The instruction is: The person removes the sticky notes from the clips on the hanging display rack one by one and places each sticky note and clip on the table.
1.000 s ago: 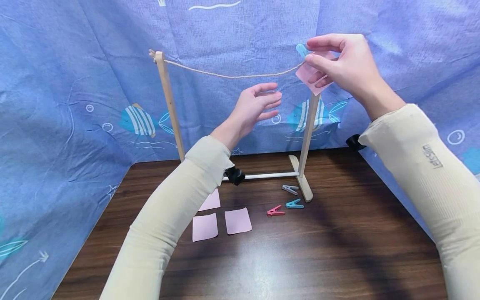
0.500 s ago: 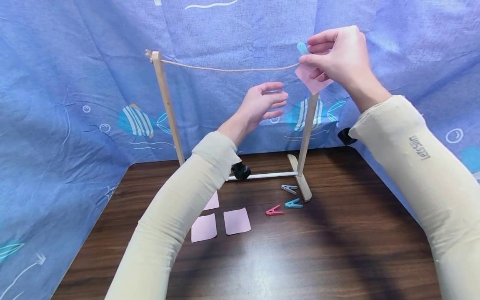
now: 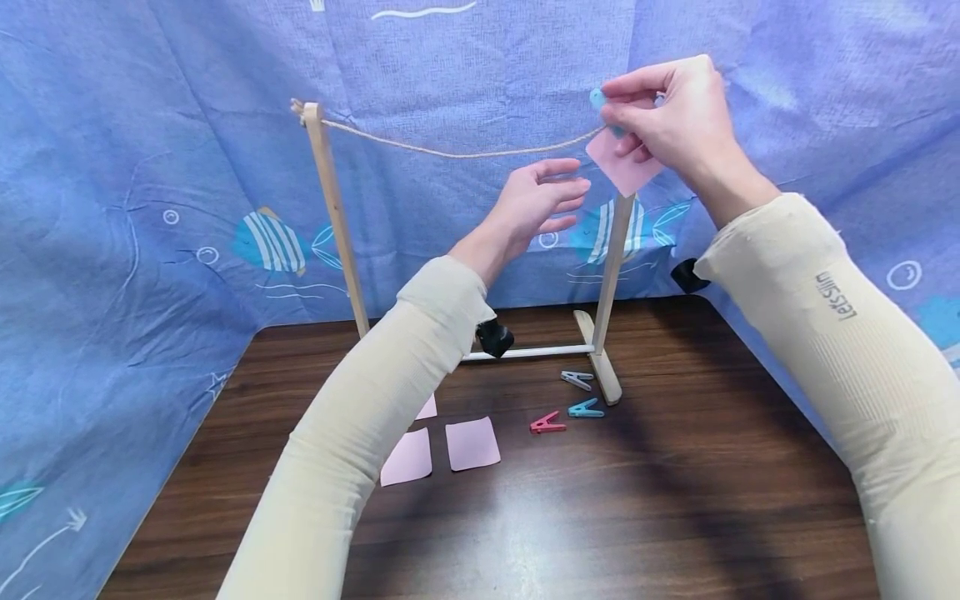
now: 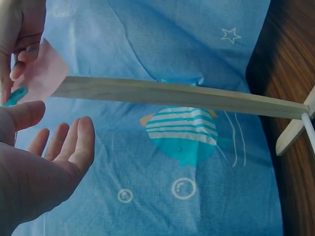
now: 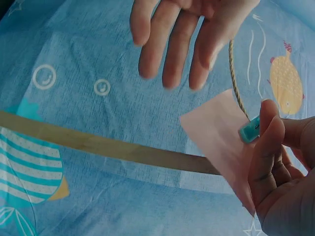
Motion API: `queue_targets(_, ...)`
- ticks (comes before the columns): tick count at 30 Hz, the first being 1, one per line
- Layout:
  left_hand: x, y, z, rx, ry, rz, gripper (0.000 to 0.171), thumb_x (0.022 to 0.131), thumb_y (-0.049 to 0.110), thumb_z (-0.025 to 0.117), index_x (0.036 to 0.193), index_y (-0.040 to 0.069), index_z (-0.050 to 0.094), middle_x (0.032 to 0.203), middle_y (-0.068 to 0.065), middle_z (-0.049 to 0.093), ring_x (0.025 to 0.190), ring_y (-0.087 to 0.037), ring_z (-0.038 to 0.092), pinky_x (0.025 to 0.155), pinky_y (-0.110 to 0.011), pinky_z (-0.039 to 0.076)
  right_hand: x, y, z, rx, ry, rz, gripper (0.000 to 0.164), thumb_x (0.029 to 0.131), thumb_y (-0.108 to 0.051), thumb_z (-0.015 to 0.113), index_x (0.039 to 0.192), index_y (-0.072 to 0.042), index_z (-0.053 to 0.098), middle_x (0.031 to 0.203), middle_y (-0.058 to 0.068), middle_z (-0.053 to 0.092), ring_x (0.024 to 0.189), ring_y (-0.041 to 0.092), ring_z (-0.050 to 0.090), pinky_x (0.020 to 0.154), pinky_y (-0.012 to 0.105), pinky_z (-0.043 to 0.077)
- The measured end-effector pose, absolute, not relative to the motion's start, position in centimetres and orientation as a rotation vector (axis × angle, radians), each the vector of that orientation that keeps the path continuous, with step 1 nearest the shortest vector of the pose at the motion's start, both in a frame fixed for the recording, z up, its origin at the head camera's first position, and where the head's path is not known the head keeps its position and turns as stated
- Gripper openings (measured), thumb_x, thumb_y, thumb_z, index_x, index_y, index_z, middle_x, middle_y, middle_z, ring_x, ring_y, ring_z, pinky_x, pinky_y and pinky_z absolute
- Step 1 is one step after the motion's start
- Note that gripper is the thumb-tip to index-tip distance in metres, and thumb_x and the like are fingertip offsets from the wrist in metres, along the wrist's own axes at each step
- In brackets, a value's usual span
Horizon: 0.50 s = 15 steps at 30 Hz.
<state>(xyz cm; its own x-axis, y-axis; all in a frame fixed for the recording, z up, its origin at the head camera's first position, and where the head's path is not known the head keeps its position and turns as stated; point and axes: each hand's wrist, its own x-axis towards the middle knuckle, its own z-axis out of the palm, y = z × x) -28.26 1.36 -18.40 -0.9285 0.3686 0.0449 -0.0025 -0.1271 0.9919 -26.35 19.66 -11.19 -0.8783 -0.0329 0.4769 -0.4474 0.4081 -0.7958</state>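
My right hand (image 3: 678, 117) pinches a light-blue clothespin (image 5: 249, 131) between thumb and fingers at the right end of the rope (image 3: 457, 155). A pink paper square (image 3: 622, 162) hangs there by a corner, under the clothespin and partly behind my fingers. In the right wrist view, the clothespin's end lies right at the rope and the paper's edge. My left hand (image 3: 536, 200) is held in the air below the rope, left of the paper. Its fingers are spread and relaxed, with nothing in them, as the left wrist view also shows.
The rope spans a wooden stand with a left post (image 3: 333, 200), a right post (image 3: 615, 267) and a white bottom bar (image 3: 532, 353). On the brown table (image 3: 637, 500) lie pink squares (image 3: 472, 443), a grey clothespin (image 3: 577, 379), a blue one (image 3: 586, 408) and a red one (image 3: 547, 422).
The rope rose slightly, then sagged again. My right hand has shifted a little left and presses the clothespin's end. My left hand has drifted right, nearer the paper.
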Motion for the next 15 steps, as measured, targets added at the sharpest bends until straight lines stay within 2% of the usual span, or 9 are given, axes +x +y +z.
queue_targets(8, -28.1, 2.5, -18.0, 0.425, 1.909, 2.174, 0.049, 0.095, 0.010, 0.073, 0.142, 0.011, 0.057, 0.121, -0.004, 0.068, 0.104, -0.017, 0.069, 0.089, -0.033, 0.059, -26.0, 19.5, -11.0, 0.466, -2.223, 1.704, 0.022, 0.090, -0.007, 0.077, 0.110, -0.003, 0.071, 0.087, 0.009, 0.069, 0.053, 0.015, 0.069, 0.051, 0.027, 0.058)
queue_targets(15, -28.2, 2.8, -18.0, 0.375, 1.925, 2.263, 0.036, 0.096, 0.011, 0.071, 0.131, 0.008, 0.064, 0.113, -0.004, 0.070, 0.097, -0.019, 0.071, 0.078, -0.030, 0.061, -26.1, 19.8, -11.1, 0.510, -2.180, 1.800, 0.023, 0.088, -0.009, 0.079, 0.109, -0.002, 0.072, 0.092, 0.008, 0.071, 0.053, 0.016, 0.069, 0.048, 0.027, 0.057)
